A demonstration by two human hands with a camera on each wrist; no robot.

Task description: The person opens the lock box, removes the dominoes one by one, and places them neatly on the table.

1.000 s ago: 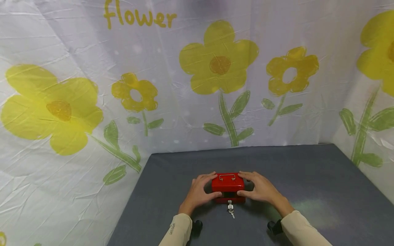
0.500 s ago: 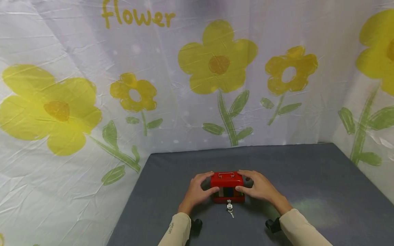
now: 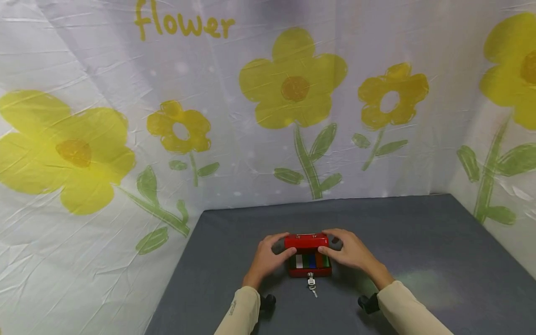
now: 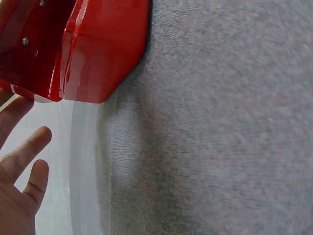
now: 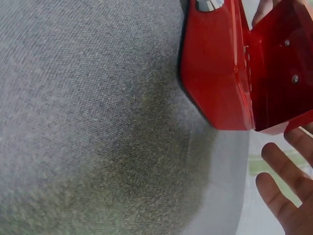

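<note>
A small red metal cash box (image 3: pixel 310 273) sits on the table, its hinged lid (image 3: pixel 307 241) raised and tilted back. My left hand (image 3: pixel 268 258) holds the lid's left end between thumb and fingers. At the right end, my right hand (image 3: pixel 351 251) grips it the same way. Coloured strips (image 3: pixel 311 261) in white, green, blue and orange show inside the box. Keys (image 3: pixel 311 284) hang from the lock at the front. Both wrist views show the box's red side wall (image 4: pixel 105 49) and the lid's hollow underside (image 5: pixel 283 73) with screw heads; the lower fingers are apart from it.
A dark grey cloth covers the table (image 3: pixel 234 279). Behind it and at the sides hangs a white fabric backdrop (image 3: pixel 234 139) with yellow flowers and the word "flower". Dark wrist-worn devices (image 3: pixel 368 304) sit under the cuffs of the beige sleeves (image 3: pixel 240 309).
Both hands have swung the lid up and back, widening the gap at the front. The coloured strips inside have come into sight. The box's base has stayed in place on the table.
</note>
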